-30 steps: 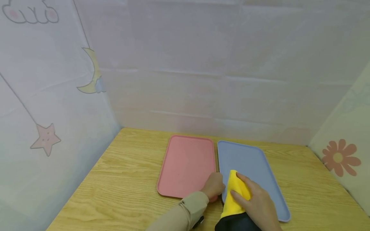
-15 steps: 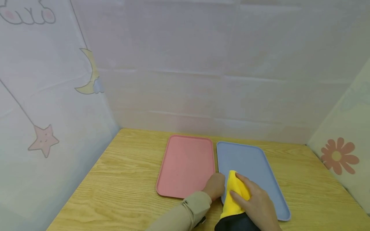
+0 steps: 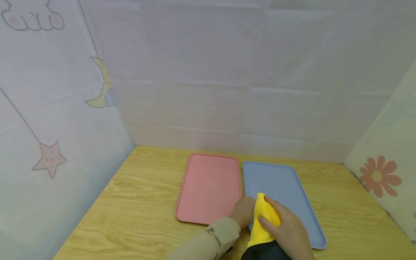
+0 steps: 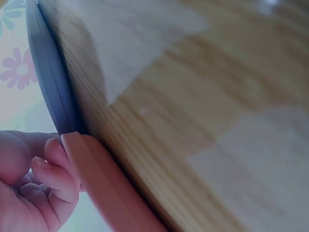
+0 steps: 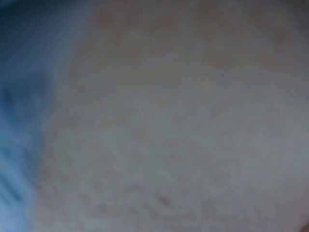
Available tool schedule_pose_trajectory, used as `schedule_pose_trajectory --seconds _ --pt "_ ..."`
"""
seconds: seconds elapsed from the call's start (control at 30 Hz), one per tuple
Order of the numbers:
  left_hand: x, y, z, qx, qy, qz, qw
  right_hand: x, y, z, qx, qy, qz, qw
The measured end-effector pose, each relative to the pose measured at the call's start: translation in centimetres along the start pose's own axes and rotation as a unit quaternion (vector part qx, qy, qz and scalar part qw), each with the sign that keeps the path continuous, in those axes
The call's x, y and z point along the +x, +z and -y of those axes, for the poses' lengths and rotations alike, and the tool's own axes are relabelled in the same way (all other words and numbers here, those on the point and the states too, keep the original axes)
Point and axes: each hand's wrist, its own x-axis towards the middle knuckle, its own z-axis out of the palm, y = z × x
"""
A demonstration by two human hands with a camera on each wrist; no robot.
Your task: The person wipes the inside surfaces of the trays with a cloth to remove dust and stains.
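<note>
A pink tray [image 3: 211,187] and a blue tray [image 3: 273,177] lie side by side on the wooden table. My left hand [image 3: 243,211] is at the pink tray's near right corner, beside the blue tray's edge. In the left wrist view, curled fingers [image 4: 58,181] meet the pink tray's rim [image 4: 91,169] at its corner; the blue tray's edge [image 4: 48,72] runs beyond. My right hand [image 3: 289,225] grips a folded yellow cloth [image 3: 264,220] with black fabric [image 3: 266,251] at its lower end. It overlaps the near part of the blue tray. The right wrist view is a blur of skin-toned surface.
The wooden table [image 3: 130,213] extends left and right of the trays. White printed sheets [image 3: 208,90] stand behind and at both sides, decorated with a moon, a star and a flower.
My left hand has shifted slightly right, closer to the yellow cloth, and now covers the pink tray's near corner. The right hand keeps its grip on the cloth, nearly still.
</note>
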Motion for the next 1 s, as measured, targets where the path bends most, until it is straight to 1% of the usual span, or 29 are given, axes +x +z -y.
schedule_pose_trajectory --seconds 0.13,0.4,0.47,0.63,0.73,0.87,1.0 --pt "-0.1 0.0 0.0 0.029 0.008 -0.01 0.9995 0.0 0.0 0.1 0.002 0.0 -0.001 1.0" --pt "0.0 0.5 0.1 0.019 -0.011 -0.006 0.9997 0.0 0.0 0.1 -0.003 -0.002 -0.003 1.0" --pt "0.0 0.4 -0.1 0.026 -0.002 -0.015 0.9995 0.0 0.0 0.1 -0.003 -0.001 -0.003 1.0" --pt "-0.4 -0.1 -0.4 0.061 0.023 -0.051 0.9966 0.1 0.0 0.1 -0.006 -0.005 -0.003 1.0" --pt "-0.6 -0.5 -0.5 0.07 0.012 -0.056 0.9959 0.1 0.1 0.2 -0.008 -0.008 -0.003 0.9999" --pt "-0.8 -0.6 -0.6 0.074 -0.009 -0.05 0.9959 0.1 0.1 0.2 -0.009 -0.005 0.001 0.9999" --pt "-1.2 -1.1 -0.4 0.092 0.002 -0.06 0.9939 0.1 0.1 0.2 -0.011 0.001 0.006 0.9999"
